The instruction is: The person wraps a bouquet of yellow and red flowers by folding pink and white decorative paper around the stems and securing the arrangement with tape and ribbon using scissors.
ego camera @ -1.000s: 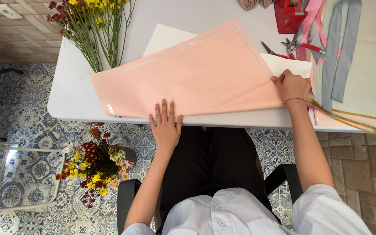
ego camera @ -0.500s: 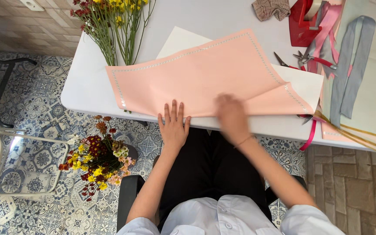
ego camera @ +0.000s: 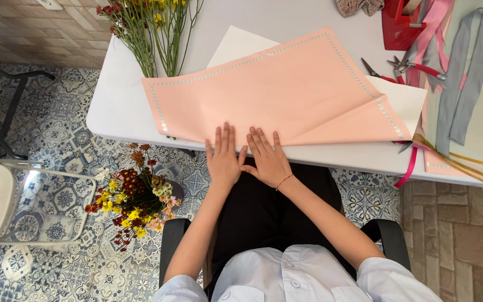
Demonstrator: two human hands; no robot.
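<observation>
A white desk (ego camera: 118, 106) with rounded corners stands on a floor of two kinds: blue-and-white patterned tiles (ego camera: 57, 140) on the left and plain brown brick-like tiles (ego camera: 459, 235) on the right and at the top left. A black armchair (ego camera: 171, 240) sits at the desk's near edge, a white metal-framed stand (ego camera: 6, 201) is at the far left, and the light is bright and even.

shirt: white, buttoned, short sleeves | trousers: black | right wrist: thin bracelet (ego camera: 284, 181)
</observation>
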